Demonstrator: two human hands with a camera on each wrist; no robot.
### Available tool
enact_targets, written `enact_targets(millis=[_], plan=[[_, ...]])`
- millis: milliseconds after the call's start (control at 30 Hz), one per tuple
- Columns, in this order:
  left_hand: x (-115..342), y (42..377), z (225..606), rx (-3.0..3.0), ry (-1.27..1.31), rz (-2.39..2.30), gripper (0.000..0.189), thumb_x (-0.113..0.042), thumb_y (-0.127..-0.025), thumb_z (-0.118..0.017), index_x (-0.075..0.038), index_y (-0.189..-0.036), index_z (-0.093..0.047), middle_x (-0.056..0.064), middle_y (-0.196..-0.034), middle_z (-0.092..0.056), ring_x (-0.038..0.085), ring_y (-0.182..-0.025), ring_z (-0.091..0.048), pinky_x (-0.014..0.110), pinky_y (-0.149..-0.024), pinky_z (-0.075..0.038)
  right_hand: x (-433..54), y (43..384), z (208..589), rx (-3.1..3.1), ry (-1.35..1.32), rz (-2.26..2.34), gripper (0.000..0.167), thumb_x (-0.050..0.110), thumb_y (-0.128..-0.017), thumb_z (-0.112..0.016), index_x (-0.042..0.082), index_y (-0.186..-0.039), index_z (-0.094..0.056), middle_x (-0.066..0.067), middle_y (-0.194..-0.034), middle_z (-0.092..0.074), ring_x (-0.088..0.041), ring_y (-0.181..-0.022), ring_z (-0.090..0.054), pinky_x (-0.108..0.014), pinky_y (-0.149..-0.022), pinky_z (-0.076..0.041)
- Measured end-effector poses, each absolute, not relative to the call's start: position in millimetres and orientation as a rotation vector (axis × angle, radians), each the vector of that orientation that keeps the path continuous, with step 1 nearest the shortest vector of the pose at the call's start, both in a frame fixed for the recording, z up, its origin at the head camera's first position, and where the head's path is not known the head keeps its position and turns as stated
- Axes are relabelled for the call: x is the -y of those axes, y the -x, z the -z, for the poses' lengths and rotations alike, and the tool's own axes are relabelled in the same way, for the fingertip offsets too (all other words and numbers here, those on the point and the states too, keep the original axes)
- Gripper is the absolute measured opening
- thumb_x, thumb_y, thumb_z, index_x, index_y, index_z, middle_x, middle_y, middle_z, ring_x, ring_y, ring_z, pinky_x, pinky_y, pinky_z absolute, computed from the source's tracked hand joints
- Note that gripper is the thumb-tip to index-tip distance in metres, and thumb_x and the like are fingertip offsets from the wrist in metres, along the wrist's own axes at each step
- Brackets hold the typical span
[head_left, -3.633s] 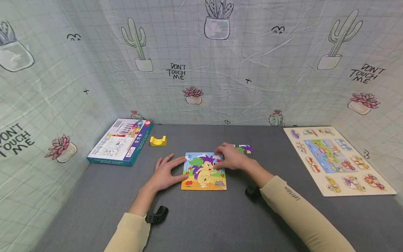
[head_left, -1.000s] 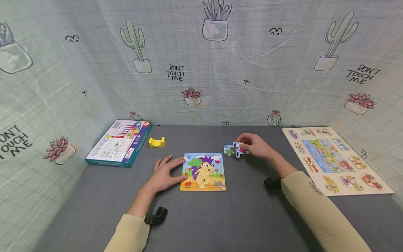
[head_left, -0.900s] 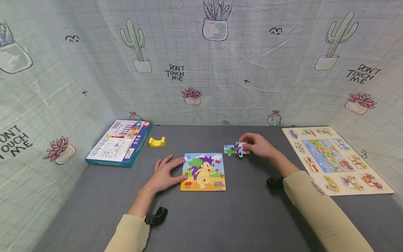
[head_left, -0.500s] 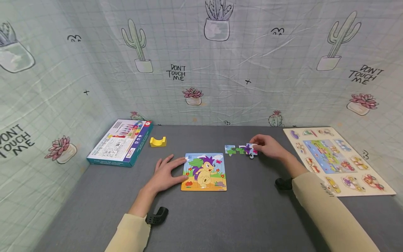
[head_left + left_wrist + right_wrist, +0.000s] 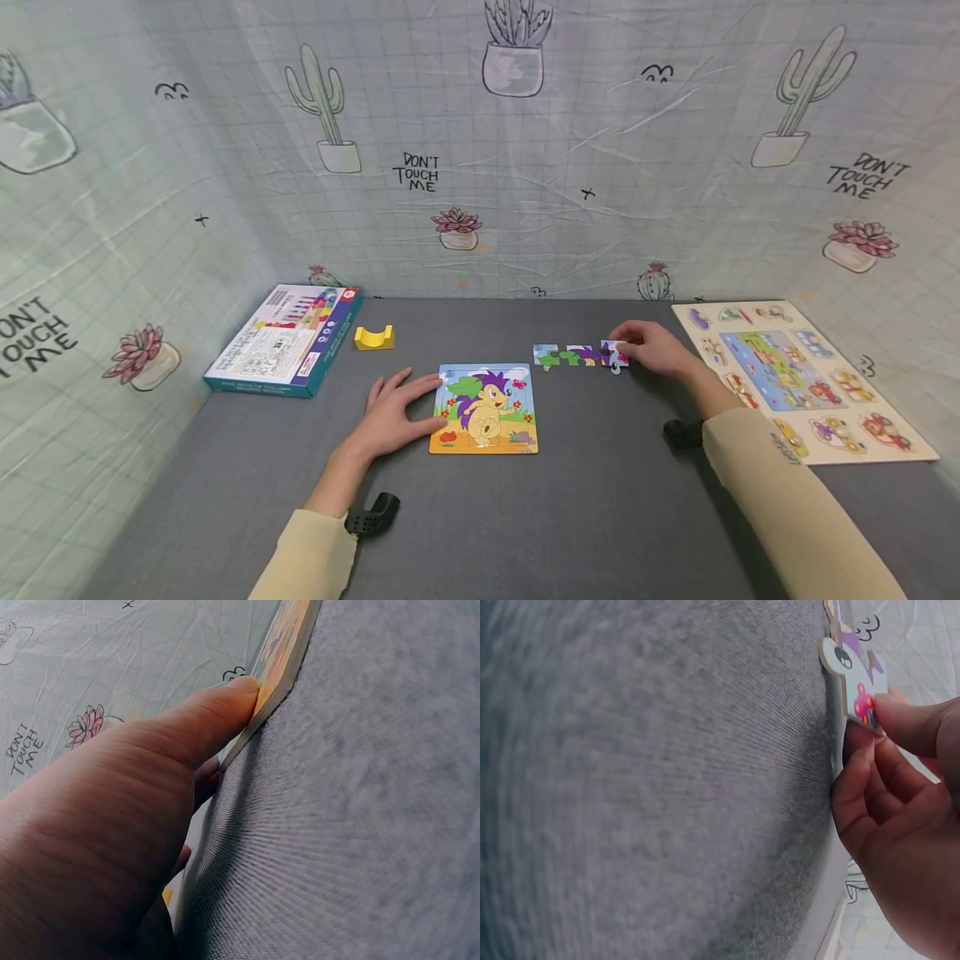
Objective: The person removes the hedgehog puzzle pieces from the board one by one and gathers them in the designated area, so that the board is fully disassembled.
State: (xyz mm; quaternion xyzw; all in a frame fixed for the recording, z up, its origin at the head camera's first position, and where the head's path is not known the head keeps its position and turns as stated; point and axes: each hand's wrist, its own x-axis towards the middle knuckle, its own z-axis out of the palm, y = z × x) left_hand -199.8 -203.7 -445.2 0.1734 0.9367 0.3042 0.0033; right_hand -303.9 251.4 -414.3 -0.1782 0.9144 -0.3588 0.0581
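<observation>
My left hand (image 5: pixel 393 417) rests along the left edge of a square hedgehog jigsaw puzzle (image 5: pixel 487 417), in the head view's lower middle. In the left wrist view, the thumb (image 5: pixel 217 712) touches the puzzle's corner. Right of the puzzle and farther back, my right hand (image 5: pixel 652 346) pinches a puzzle piece (image 5: pixel 612 353) with an eye and a pink butterfly on it. The right wrist view shows the thumb on top of this piece (image 5: pixel 859 682). Left of it lie a green-and-purple puzzle piece (image 5: pixel 581 356) and a piece with a green leaf (image 5: pixel 546 356).
A flat teal-edged box (image 5: pixel 285 342) lies at the back left, with a yellow curved block (image 5: pixel 374 337) beside it. On the right is a wooden puzzle board (image 5: pixel 795 375) with vehicle pictures. A patterned cloth (image 5: pixel 555 208) stands around the grey table (image 5: pixel 480 533).
From the puzzle's upper right corner, my right hand has moved back and right to the loose pieces, then slid right with the butterfly piece. The left hand has stayed in place.
</observation>
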Motion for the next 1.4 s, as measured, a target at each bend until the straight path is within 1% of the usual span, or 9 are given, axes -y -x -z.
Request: enact_targets(millis=[200,433,633,767,867,1033,1133,1300,1400], plan=[[204.1,199.9,444.9,-2.934,-0.549,-0.958,0.069,-0.046,-0.088,-0.076,-0.016,-0.146,-0.057,0.007,-0.149,-0.052,0.040,-0.148,-0.021,0.065,-0.115,0.001,-249.2,306.0,415.6,-2.825,0.496,1.035,0.020,0.008,-0.102,-0.058,-0.005,-0.115,-0.066,-0.022,-0.112,-0.066,-0.035,-0.102,-0.059,-0.054,-0.092,-0.045],[204.8,200.0,443.9,-2.928,-0.547,-0.972,0.069,-0.044,-0.087,-0.077,-0.015,-0.146,-0.057,0.009,-0.149,-0.052,0.040,-0.148,-0.021,0.064,-0.115,0.001,-248.6,305.3,415.4,-2.866,0.472,1.005,0.019,0.006,-0.102,-0.057,-0.006,-0.114,-0.066,-0.023,-0.111,-0.066,-0.039,-0.104,-0.060,-0.056,-0.093,-0.045],[204.3,199.5,443.7,-2.937,-0.540,-0.957,0.069,-0.044,-0.087,-0.077,-0.015,-0.146,-0.056,0.009,-0.149,-0.052,0.040,-0.148,-0.021,0.064,-0.115,0.000,-249.2,303.7,416.6,-2.866,0.475,1.009,0.020,0.008,-0.101,-0.061,-0.006,-0.114,-0.065,-0.019,-0.105,-0.067,-0.034,-0.097,-0.060,-0.050,-0.088,-0.046],[203.8,198.8,443.6,-2.938,-0.544,-0.962,0.069,-0.043,-0.087,-0.078,-0.015,-0.146,-0.057,0.010,-0.149,-0.052,0.040,-0.148,-0.021,0.064,-0.115,0.001,-252.0,303.7,417.6,-2.832,0.484,1.009,0.027,0.014,-0.099,-0.067,-0.006,-0.117,-0.064,-0.017,-0.103,-0.066,-0.029,-0.092,-0.058,-0.043,-0.081,-0.046],[203.5,198.3,443.7,-2.938,-0.543,-0.959,0.069,-0.043,-0.087,-0.078,-0.015,-0.146,-0.057,0.009,-0.149,-0.052,0.040,-0.148,-0.022,0.064,-0.115,0.000,-254.8,304.4,418.4,-2.783,0.506,1.018,0.038,0.018,-0.095,-0.072,-0.007,-0.122,-0.063,-0.018,-0.107,-0.065,-0.029,-0.094,-0.056,-0.042,-0.082,-0.045],[203.5,199.1,443.9,-2.942,-0.538,-0.951,0.069,-0.042,-0.087,-0.078,-0.015,-0.146,-0.056,0.009,-0.149,-0.052,0.040,-0.148,-0.022,0.064,-0.115,0.000,-258.0,304.9,417.3,-2.724,0.565,1.024,0.051,0.018,-0.091,-0.077,-0.011,-0.128,-0.059,-0.024,-0.117,-0.063,-0.033,-0.102,-0.057,-0.048,-0.089,-0.045],[203.7,199.6,443.4,-2.946,-0.536,-0.943,0.069,-0.042,-0.087,-0.077,-0.015,-0.147,-0.056,0.009,-0.149,-0.052,0.040,-0.148,-0.022,0.064,-0.115,0.000,-258.7,304.1,416.4,-2.715,0.611,1.016,0.051,0.016,-0.090,-0.077,-0.013,-0.128,-0.059,-0.025,-0.118,-0.063,-0.034,-0.103,-0.058,-0.049,-0.089,-0.046],[203.9,198.6,441.8,-2.940,-0.534,-0.948,0.069,-0.043,-0.087,-0.077,-0.014,-0.146,-0.056,0.011,-0.149,-0.052,0.041,-0.148,-0.022,0.065,-0.115,-0.001,-258.6,302.3,414.7,-2.696,0.679,1.009,0.048,0.013,-0.092,-0.076,-0.014,-0.127,-0.059,-0.025,-0.118,-0.063,-0.033,-0.101,-0.059,-0.047,-0.087,-0.047],[203.7,198.1,441.5,-2.937,-0.530,-0.945,0.069,-0.043,-0.087,-0.077,-0.014,-0.146,-0.056,0.011,-0.149,-0.052,0.041,-0.148,-0.022,0.065,-0.115,-0.001,-258.9,301.6,414.7,-2.690,0.690,1.011,0.047,0.012,-0.092,-0.075,-0.014,-0.127,-0.059,-0.028,-0.121,-0.061,-0.036,-0.104,-0.058,-0.050,-0.089,-0.047]])
